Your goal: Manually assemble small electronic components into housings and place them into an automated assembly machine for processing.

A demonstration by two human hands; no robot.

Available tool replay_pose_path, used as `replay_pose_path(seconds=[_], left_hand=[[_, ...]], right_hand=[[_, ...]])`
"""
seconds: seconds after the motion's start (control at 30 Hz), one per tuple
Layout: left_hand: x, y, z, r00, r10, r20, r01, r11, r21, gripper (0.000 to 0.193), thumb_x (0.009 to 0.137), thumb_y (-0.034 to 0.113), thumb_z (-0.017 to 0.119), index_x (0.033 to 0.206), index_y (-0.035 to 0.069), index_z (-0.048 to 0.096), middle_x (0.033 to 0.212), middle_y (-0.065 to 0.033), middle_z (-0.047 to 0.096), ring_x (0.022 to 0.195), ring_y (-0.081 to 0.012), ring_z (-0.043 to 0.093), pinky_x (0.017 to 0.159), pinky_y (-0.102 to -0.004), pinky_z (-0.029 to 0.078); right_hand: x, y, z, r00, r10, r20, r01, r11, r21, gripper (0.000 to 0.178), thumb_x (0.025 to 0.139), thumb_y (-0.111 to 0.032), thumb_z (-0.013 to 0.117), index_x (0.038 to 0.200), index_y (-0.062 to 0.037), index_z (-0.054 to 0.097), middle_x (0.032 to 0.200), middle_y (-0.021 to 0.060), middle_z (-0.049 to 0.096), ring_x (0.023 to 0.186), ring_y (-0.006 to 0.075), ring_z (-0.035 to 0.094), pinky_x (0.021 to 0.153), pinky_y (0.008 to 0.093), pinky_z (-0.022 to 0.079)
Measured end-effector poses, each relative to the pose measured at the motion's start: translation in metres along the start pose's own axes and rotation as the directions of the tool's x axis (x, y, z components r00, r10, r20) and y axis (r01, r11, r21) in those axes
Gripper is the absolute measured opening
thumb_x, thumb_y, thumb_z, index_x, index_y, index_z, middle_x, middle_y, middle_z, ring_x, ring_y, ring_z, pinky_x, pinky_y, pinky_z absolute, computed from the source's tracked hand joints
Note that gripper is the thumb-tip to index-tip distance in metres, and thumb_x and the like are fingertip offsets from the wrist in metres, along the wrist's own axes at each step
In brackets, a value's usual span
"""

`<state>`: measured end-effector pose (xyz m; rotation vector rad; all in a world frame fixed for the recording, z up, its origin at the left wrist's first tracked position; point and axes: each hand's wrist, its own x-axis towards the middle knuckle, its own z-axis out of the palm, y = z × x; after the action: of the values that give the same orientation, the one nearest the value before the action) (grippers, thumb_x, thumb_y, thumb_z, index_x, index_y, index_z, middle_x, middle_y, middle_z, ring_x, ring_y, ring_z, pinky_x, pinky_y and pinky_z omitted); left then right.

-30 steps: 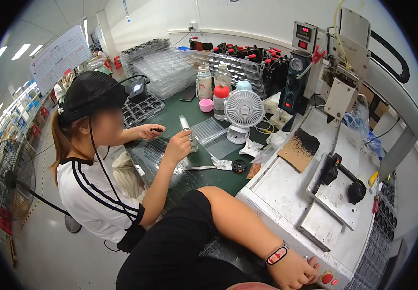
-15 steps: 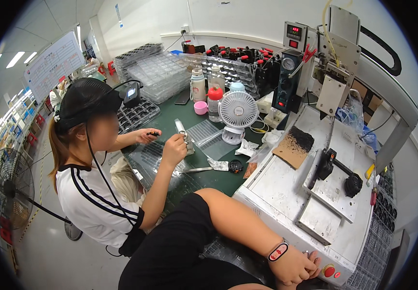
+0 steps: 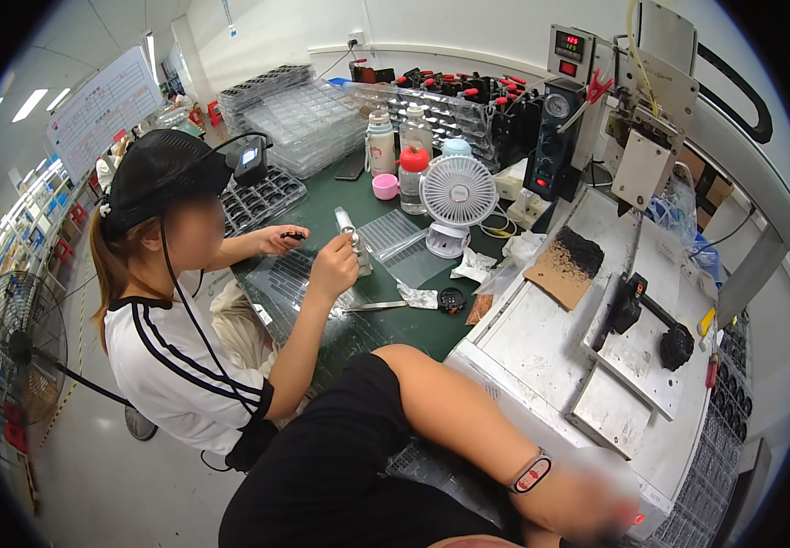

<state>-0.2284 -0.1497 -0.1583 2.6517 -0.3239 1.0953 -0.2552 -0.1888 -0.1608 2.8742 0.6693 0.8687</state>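
My left forearm, in a black sleeve and with a fitness band (image 3: 532, 473) on the wrist, reaches across to the lower right. My left hand (image 3: 587, 502) is at the front panel of the white bench machine (image 3: 514, 370), by a small red light (image 3: 638, 519). Blur smears its fingers, so I cannot make out what they hold. A strip of skin below it may be my right arm; the right hand is not distinct. On the machine's top sit a metal fixture plate (image 3: 655, 365), a black clamp part (image 3: 628, 306) and a black round part (image 3: 676, 347).
To the left, a co-worker holds a small black part (image 3: 294, 236) and a silvery tube-like object (image 3: 358, 247) over the green table (image 3: 431, 338). A white fan (image 3: 458, 194), bottles and clear trays (image 3: 308, 132) stand there. A press head (image 3: 641, 169) overhangs the machine; a blackened cardboard piece (image 3: 567, 268) lies below.
My left hand, earlier sharp with bent fingers near a red button, is now smeared and slightly farther right, over that button. The view has shifted a little. The co-worker's hands stay nearly in place.
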Motion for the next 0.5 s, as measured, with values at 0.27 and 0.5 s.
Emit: replay_pose_path(seconds=[0.27, 0.5], left_hand=[[0.083, -0.087, -0.051, 0.572, 0.706, -0.418, -0.815, 0.549, -0.187, 0.036, 0.084, 0.029, 0.047, 0.097, -0.003, 0.059, 0.102, -0.0126, 0.058, 0.098, -0.0284, 0.055, 0.086, -0.0397, 0.045], [0.102, -0.091, -0.046, 0.588, 0.809, -0.01, -0.698, 0.501, -0.512, 0.031, 0.082, 0.029, 0.049, 0.081, -0.001, 0.058, 0.081, -0.0101, 0.058, 0.08, -0.0269, 0.053, 0.075, -0.0389, 0.044]], right_hand=[[0.012, -0.006, 0.002, 0.997, -0.046, -0.059, 0.048, 0.999, 0.025, 0.057, 0.072, -0.037, 0.07, 0.117, -0.0034, 0.057, 0.124, 0.0167, 0.053, 0.111, 0.0358, 0.05, 0.096, 0.0534, 0.032], [0.012, -0.005, -0.003, 0.991, -0.091, -0.098, 0.092, 0.996, 0.011, 0.06, 0.07, -0.037, 0.071, 0.118, -0.0041, 0.056, 0.129, 0.0181, 0.05, 0.111, 0.0382, 0.049, 0.094, 0.056, 0.032]])
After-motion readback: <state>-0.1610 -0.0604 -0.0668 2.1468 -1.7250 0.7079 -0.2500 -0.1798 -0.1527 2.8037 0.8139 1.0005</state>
